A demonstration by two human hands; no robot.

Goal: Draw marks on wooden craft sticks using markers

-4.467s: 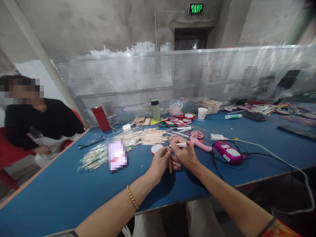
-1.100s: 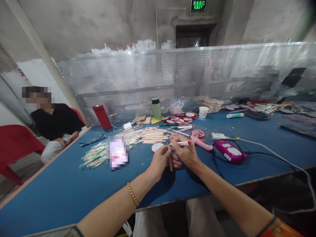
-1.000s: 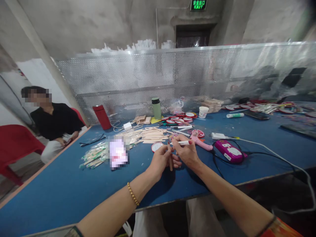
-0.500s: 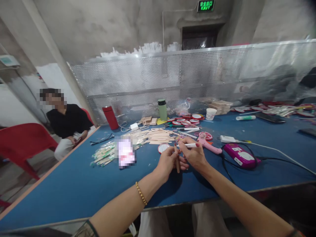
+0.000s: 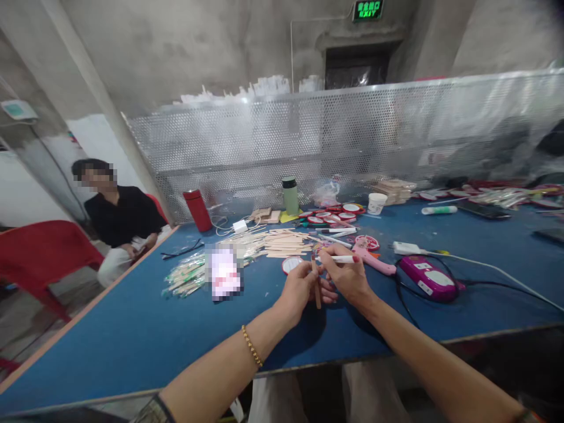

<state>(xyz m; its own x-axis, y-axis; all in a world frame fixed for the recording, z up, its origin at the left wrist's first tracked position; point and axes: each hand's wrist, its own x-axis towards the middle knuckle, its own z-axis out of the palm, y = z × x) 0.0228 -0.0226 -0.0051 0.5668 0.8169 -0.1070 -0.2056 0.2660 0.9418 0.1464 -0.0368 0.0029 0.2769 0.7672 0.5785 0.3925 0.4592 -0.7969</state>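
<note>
My left hand is closed around a thin wooden stick, held nearly upright above the blue table. My right hand pinches a white marker with a red cap, its tip at the top of the stick. A round red-rimmed badge lies on the table just behind my left hand. A pile of flat wooden sticks sits further back.
A pink glue gun and a magenta device with black cables lie to the right. A red flask, a green flask, a white cup and several red badges stand near the perforated metal screen. A person in black sits at left by a red chair.
My view has swung slightly left, bringing the red chair and wall further in. My hands keep the stick and marker in the same grip, with only small movement.
</note>
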